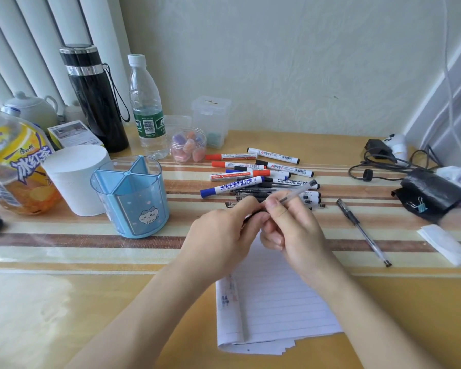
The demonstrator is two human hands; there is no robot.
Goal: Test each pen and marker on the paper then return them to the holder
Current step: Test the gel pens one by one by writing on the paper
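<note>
Both hands hold one clear gel pen (294, 194) above the lined paper (272, 302). My left hand (224, 235) pinches its dark lower end; my right hand (290, 225) pinches the clear barrel, which points up and right. A pile of whiteboard markers and pens (258, 177) lies just beyond the hands. The blue divided pen holder (133, 198) stands empty to the left. Another gel pen (362, 230) lies alone on the right. A few ink marks show at the paper's left edge.
A white cup (75, 179), an iced-tea bottle (14, 161), a black flask (93, 97) and a water bottle (147, 107) crowd the left. A jar of erasers (188, 146) sits behind the markers. Cables, a black pouch (431, 194) and folded paper (445, 243) lie right.
</note>
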